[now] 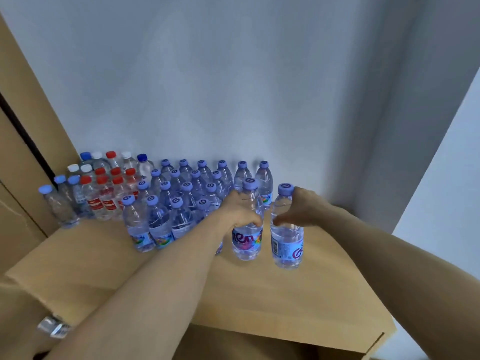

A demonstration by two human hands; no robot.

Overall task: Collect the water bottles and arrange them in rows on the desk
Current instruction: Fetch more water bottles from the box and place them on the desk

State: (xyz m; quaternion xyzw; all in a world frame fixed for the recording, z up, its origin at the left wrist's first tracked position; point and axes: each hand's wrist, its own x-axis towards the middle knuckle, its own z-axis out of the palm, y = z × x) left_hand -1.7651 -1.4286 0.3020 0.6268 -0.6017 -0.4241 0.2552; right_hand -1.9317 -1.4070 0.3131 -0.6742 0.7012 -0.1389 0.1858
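Observation:
Several clear water bottles with purple caps (pixel 179 201) stand in rows on the wooden desk (pixel 259 294) against the wall. Left of them stand red-capped bottles (pixel 104 196), with white-capped and blue-capped ones behind. My left hand (pixel 240 210) grips one purple-capped bottle (pixel 248 241) round its middle, upright on the desk at the right end of the front row. My right hand (pixel 302 207) grips a second purple-capped bottle (pixel 287 242) just to the right of it, also upright. A small gap separates the two held bottles.
A grey-white wall (pixel 233 87) rises behind the rows. A wooden panel (pixel 23 141) with a dark slot closes off the left side. The desk's front edge (pixel 298 341) runs below my arms, and its right corner lies at the lower right. A crumpled plastic wrap (pixel 53 326) lies at lower left.

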